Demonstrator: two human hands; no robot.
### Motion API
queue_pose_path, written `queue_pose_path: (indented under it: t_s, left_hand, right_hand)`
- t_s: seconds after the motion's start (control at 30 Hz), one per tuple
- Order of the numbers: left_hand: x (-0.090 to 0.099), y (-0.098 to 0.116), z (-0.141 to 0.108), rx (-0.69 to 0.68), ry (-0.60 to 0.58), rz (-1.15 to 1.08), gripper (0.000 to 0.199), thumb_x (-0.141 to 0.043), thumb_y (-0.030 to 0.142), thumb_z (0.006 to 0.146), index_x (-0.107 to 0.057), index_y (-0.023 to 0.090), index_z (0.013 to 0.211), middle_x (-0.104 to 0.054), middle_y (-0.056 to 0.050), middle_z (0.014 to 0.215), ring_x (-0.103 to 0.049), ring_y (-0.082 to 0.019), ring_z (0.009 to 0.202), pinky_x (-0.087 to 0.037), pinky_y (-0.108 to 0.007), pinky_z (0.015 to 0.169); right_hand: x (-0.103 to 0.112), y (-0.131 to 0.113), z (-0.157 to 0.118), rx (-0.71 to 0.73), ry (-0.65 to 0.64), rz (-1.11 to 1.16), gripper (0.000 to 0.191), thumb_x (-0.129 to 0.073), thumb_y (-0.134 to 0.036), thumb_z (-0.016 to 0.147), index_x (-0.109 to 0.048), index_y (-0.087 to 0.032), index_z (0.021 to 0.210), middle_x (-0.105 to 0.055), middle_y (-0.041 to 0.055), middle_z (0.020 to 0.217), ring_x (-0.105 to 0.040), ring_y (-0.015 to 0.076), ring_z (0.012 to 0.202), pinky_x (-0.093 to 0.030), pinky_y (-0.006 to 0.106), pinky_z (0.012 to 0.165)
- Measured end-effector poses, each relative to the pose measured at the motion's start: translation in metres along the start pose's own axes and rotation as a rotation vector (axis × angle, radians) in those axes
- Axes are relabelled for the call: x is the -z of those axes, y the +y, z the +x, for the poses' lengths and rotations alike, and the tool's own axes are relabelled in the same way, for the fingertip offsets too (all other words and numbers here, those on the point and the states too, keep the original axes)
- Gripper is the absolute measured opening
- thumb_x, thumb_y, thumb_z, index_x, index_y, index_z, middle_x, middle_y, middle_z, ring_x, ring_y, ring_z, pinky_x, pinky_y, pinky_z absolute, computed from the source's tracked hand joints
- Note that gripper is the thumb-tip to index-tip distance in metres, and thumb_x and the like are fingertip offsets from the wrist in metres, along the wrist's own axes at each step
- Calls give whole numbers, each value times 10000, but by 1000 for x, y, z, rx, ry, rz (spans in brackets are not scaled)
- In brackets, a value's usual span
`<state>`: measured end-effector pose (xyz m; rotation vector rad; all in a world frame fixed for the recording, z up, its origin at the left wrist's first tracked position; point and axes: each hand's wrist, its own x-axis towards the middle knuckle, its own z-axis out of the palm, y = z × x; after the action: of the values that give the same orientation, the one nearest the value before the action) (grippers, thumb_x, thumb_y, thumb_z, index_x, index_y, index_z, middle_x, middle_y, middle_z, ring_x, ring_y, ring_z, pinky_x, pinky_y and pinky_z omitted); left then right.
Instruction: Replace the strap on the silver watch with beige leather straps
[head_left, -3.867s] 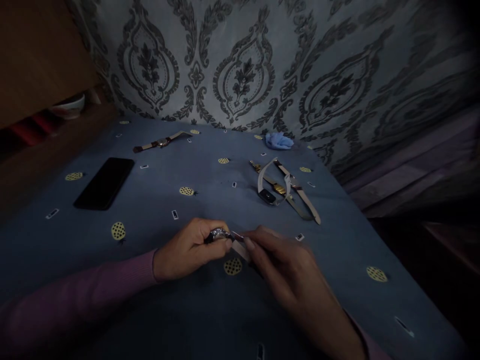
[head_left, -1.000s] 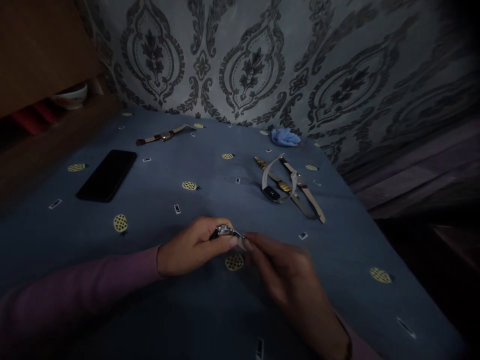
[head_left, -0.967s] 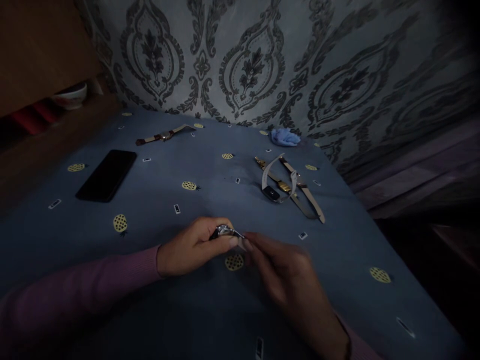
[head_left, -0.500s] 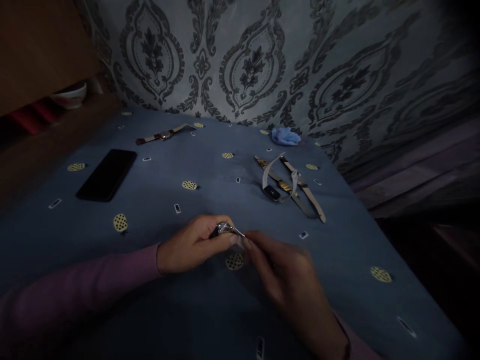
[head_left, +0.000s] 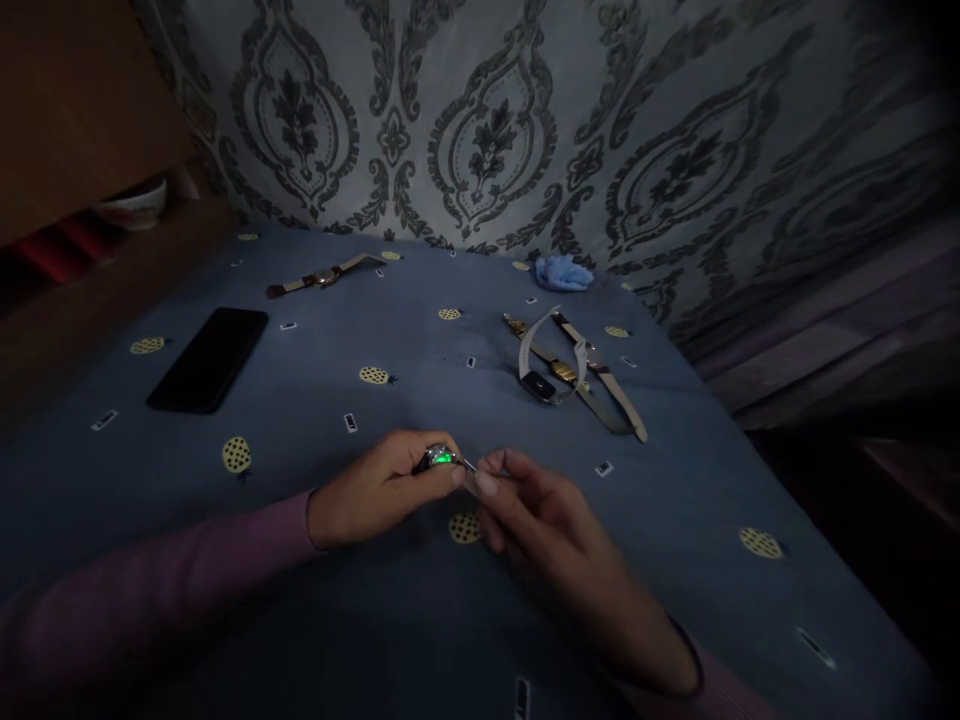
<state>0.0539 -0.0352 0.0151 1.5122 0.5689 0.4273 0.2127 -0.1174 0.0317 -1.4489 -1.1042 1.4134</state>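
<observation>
My left hand (head_left: 394,485) is closed on a silver-cased watch (head_left: 442,456), thumb on the near side and fingers on the far side. A green light glows on the watch. From the case a thin, pale strap (head_left: 469,480) runs right to my right hand (head_left: 547,515). The thumb and index finger of that hand are pinched on what looks like the strap's end; the other fingers are curled beneath. Both hands are above the blue tablecloth, near the middle of the view. Most of the dark left part of the watch is hidden by my left hand.
Several watches (head_left: 562,372) lie overlapping at the right, behind my hands. Another watch (head_left: 325,277) lies at the back left, above a black phone (head_left: 210,360). A crumpled blue cloth or glove (head_left: 562,273) sits near the wall. The patterned tablecloth (head_left: 420,340) covers the table.
The watch has turned in my left hand, and a green light now shows on it. My right hand has rolled so its fingertips show more. The view has shifted slightly.
</observation>
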Motion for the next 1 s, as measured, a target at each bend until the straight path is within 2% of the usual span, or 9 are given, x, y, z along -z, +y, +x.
queue_pose_path:
  t_s: [0.13,0.3,0.43,0.57,0.73,1.0]
  left_hand:
    - [1,4,0,101,-33,-63,249,-526,334,901,-526,144,740,-340,76,577,-291,-65,519,-269,-206,494]
    - [8,2,3,208,-128,-267,287,-483,402,930,-512,155,787,-277,99,525,-197,-60,455,-167,-207,416]
    - [11,1,5,233,-150,-351,310,-475,386,940,-455,166,723,-250,98,543,-167,-52,450,-130,-208,410]
    - [10,4,6,281,-114,-379,312,-453,289,938,-365,180,659,-242,92,545,-159,-49,448,-115,-211,412]
    - [11,2,7,306,-117,-412,212,-386,202,914,-450,164,715,-254,85,539,-161,-55,450,-110,-218,424]
    - [10,-4,7,296,-107,-335,272,-480,353,921,-520,137,759,-340,69,583,-244,-55,491,-171,-216,459]
  right_hand:
    - [1,1,4,-48,0,106,318,-699,-443,773,-539,-167,772,-401,-95,453,-295,54,446,-238,200,448]
    - [3,2,9,-130,20,202,298,-697,-431,762,-548,-173,747,-389,-99,429,-242,47,416,-176,193,400]
    - [4,2,10,-148,25,235,297,-719,-421,734,-552,-175,745,-387,-101,424,-229,49,414,-156,190,386]
    - [4,3,8,-159,12,240,281,-690,-416,764,-543,-178,733,-385,-98,427,-221,48,407,-143,194,384]
    - [4,3,7,-158,36,271,286,-687,-409,771,-534,-172,726,-388,-94,438,-215,43,418,-144,195,396]
    - [6,2,10,-124,85,270,319,-729,-425,725,-545,-165,714,-399,-90,437,-240,39,417,-156,197,407]
